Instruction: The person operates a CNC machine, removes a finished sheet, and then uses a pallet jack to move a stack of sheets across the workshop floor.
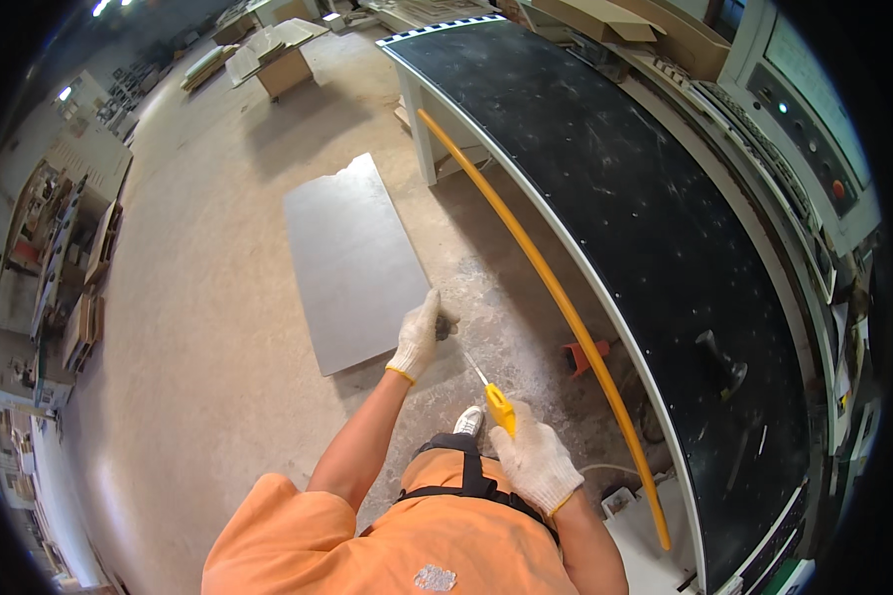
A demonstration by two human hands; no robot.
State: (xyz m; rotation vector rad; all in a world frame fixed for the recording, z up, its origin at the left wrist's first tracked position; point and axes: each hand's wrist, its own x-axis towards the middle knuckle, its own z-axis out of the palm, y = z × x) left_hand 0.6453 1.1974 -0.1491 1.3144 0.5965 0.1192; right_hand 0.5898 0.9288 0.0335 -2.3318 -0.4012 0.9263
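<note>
Right hand point(534, 461) grips yellow-handled tool point(500, 407), shaft slanting ahead toward left hand point(422, 335). Left curled beside grey panel point(355, 263); cannot tell what it holds. Best keep tip off fingers.

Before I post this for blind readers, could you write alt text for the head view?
A gloved right hand holds a yellow-handled tool, its thin shaft pointing toward the gloved left hand, near a grey panel. A black-topped table stands to the right.

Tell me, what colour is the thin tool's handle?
The thin tool's handle is yellow, best seen in the head view.
</note>
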